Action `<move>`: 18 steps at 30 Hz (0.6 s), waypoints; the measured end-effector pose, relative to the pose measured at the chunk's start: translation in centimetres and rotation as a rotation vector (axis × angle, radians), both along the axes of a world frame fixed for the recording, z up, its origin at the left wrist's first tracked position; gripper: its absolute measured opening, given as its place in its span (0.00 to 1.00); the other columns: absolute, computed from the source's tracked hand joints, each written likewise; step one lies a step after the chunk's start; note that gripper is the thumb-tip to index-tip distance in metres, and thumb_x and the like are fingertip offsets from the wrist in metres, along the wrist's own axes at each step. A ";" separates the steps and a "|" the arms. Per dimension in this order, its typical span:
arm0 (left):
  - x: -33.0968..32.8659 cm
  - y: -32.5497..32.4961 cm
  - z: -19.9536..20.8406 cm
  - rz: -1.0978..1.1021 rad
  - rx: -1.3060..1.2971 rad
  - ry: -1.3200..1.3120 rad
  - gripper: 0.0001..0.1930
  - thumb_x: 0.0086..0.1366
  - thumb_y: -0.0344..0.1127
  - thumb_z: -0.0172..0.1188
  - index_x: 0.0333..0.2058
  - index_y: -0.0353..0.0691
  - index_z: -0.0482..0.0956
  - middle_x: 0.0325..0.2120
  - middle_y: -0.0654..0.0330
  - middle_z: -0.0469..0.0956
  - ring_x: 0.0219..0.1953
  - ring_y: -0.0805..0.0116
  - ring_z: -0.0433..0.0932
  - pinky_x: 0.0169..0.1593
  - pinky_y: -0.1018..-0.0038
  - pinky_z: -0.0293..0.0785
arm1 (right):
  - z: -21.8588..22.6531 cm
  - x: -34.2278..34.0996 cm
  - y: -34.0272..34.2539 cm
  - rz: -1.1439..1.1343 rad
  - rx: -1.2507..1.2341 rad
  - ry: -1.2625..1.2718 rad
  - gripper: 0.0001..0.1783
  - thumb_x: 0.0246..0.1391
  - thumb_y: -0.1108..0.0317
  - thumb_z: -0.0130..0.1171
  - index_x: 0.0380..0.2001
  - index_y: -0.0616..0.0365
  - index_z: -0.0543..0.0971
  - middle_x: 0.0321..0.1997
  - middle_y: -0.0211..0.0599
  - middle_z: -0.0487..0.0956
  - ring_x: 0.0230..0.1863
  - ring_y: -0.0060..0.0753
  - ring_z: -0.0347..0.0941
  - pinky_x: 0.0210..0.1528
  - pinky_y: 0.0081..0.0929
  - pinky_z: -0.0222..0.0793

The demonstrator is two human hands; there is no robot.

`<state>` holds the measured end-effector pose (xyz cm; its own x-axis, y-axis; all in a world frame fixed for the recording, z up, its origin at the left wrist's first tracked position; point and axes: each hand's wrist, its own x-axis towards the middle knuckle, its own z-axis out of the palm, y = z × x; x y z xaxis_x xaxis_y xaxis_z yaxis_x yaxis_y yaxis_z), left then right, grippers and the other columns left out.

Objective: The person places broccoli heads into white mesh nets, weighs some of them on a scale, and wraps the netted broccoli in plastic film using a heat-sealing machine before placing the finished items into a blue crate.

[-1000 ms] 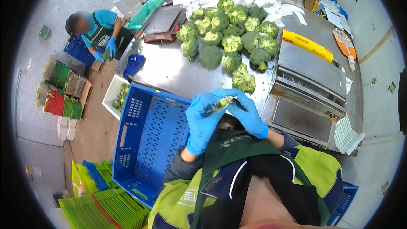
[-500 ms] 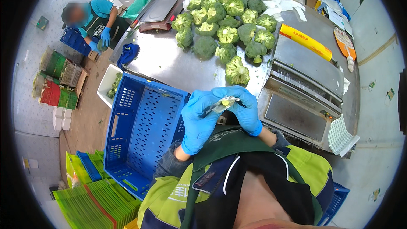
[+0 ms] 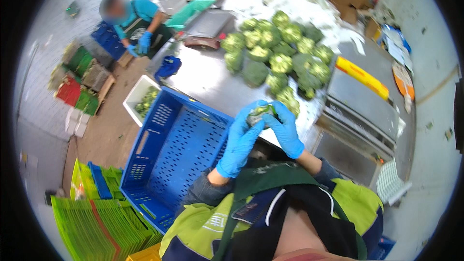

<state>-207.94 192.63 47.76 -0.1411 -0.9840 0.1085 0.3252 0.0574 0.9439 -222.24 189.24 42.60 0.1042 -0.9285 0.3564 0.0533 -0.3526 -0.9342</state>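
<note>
Blue gloves cover both of my hands, which meet in front of my chest at the near edge of the metal table (image 3: 203, 70). Between them is a small broccoli head (image 3: 261, 113), green and pale, with a shiny clear film about it. My left hand (image 3: 239, 137) closes round its left side, while the fingers of my right hand (image 3: 286, 129) press on it from the right. Fingers hide much of the broccoli. Just beyond my hands lies a pile of loose broccoli heads (image 3: 280, 62), many with cut stems facing up.
An open blue crate (image 3: 181, 140) stands at my left, beside a white box (image 3: 135, 92) with green pieces. On the table are a scale (image 3: 210, 23), a wrapping machine (image 3: 357, 121) and a yellow box (image 3: 362, 77). A co-worker (image 3: 145, 19) stands far left near stacked crates.
The view has turned, so the table appears further right and lower. My hands have turned the wrapped broccoli, with more green showing now and the film-covered stem end out of sight.
</note>
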 end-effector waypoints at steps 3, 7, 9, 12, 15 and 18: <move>2.8 -3.2 -1.3 -0.041 0.108 0.094 0.23 0.65 0.26 0.59 0.58 0.34 0.70 0.51 0.58 0.77 0.50 0.69 0.76 0.56 0.70 0.73 | -0.9 2.2 -3.4 0.127 0.092 -0.107 0.12 0.60 0.73 0.58 0.47 0.63 0.77 0.40 0.30 0.79 0.40 0.18 0.72 0.44 0.20 0.70; 6.3 -6.7 -2.9 -0.003 0.112 0.181 0.19 0.64 0.27 0.61 0.54 0.35 0.75 0.46 0.60 0.80 0.44 0.71 0.79 0.49 0.74 0.77 | -0.8 5.3 -7.4 0.381 0.278 -0.243 0.16 0.64 0.69 0.55 0.53 0.62 0.75 0.47 0.30 0.79 0.47 0.19 0.73 0.51 0.20 0.71; 8.3 -8.1 -2.2 0.057 0.100 0.082 0.19 0.64 0.27 0.62 0.54 0.35 0.76 0.45 0.61 0.80 0.43 0.72 0.79 0.48 0.75 0.77 | 0.0 6.8 -9.6 0.508 0.325 -0.202 0.18 0.65 0.65 0.55 0.55 0.61 0.74 0.50 0.30 0.77 0.50 0.20 0.73 0.53 0.22 0.71; 11.3 -11.1 -1.6 0.179 0.037 -0.004 0.18 0.64 0.27 0.61 0.53 0.35 0.76 0.44 0.60 0.80 0.43 0.73 0.79 0.47 0.77 0.77 | 1.2 9.7 -13.6 0.603 0.347 -0.173 0.16 0.65 0.66 0.54 0.53 0.61 0.74 0.49 0.29 0.77 0.48 0.19 0.73 0.51 0.21 0.71; 15.1 -14.7 -2.7 0.325 -0.028 0.001 0.16 0.65 0.26 0.59 0.52 0.34 0.77 0.43 0.60 0.80 0.42 0.73 0.79 0.47 0.78 0.77 | 1.8 14.8 -18.0 0.618 0.288 -0.128 0.16 0.65 0.64 0.54 0.53 0.60 0.74 0.48 0.29 0.77 0.48 0.19 0.73 0.51 0.22 0.72; 19.7 -17.6 -2.5 0.435 -0.018 0.097 0.15 0.65 0.25 0.58 0.51 0.33 0.77 0.42 0.60 0.81 0.41 0.73 0.80 0.47 0.78 0.78 | 1.5 20.9 -22.0 0.664 0.263 -0.128 0.15 0.66 0.64 0.53 0.52 0.59 0.75 0.47 0.28 0.78 0.47 0.19 0.74 0.51 0.22 0.72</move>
